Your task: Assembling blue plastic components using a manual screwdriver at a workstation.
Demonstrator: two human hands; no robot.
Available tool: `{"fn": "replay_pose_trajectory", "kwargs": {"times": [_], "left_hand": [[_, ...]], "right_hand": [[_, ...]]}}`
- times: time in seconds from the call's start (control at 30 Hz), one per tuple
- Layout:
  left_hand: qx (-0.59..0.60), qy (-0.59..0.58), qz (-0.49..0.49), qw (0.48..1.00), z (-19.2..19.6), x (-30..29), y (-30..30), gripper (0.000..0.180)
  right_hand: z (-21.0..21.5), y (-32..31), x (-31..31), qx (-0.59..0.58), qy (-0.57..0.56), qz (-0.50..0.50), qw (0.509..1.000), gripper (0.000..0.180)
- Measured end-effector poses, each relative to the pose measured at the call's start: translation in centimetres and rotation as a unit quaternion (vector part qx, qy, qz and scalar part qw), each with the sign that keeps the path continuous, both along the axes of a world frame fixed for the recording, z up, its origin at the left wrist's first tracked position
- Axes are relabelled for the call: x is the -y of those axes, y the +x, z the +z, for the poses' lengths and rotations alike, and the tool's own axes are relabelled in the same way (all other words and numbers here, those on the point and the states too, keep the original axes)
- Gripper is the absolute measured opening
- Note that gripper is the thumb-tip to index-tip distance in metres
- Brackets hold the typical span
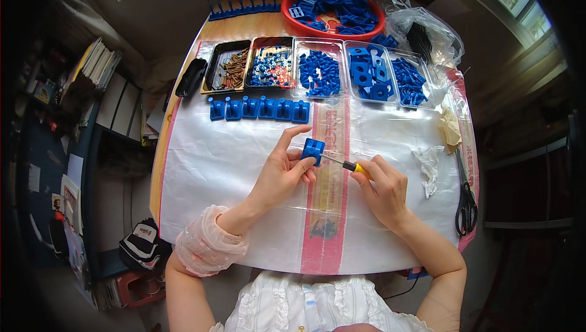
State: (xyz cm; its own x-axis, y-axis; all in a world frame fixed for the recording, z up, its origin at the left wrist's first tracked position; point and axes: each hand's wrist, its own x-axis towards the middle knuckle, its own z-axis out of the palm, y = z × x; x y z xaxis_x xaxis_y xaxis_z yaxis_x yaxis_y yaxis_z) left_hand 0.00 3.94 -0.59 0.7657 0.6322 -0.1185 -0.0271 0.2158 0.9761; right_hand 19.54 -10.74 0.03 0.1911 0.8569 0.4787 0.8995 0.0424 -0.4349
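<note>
While our left hand [287, 170] pinches the blue block [315, 147] above the middle of the white sheet [232, 161] and our right hand [386, 191] grips the yellow-handled screwdriver [348, 165], a sideways push could skid the tip into our left thumb [303, 165]. The block looks smooth, squarish plastic; the shaft [332, 159] is thin metal, the sheet creased.
</note>
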Motion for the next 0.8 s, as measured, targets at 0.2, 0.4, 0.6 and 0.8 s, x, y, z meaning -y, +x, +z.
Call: {"fn": "replay_pose_trajectory", "kwargs": {"times": [0.2,0.4,0.6,0.8], "left_hand": [[-0.030,0.057,-0.018,0.998,0.6,-0.1,0.1,0.032],[-0.018,0.065,-0.010,0.998,0.1,-0.6,-0.1,0.030],[-0.004,0.020,-0.020,1.000,0.1,-1.1,-0.2,0.028],[0.010,0.000,-0.038,0.999,0.3,-1.5,-0.3,0.029]], "right_hand": [[0.1,0.2,0.2,-0.053,-0.024,0.018,0.998,0.016],[0.8,0.0,0.3,-0.129,-0.057,0.041,0.989,0.016],[0.7,0.3,0.4,-0.120,-0.082,0.044,0.988,0.012],[0.4,0.9,0.3,-0.079,-0.071,0.028,0.994,0.010]]}}
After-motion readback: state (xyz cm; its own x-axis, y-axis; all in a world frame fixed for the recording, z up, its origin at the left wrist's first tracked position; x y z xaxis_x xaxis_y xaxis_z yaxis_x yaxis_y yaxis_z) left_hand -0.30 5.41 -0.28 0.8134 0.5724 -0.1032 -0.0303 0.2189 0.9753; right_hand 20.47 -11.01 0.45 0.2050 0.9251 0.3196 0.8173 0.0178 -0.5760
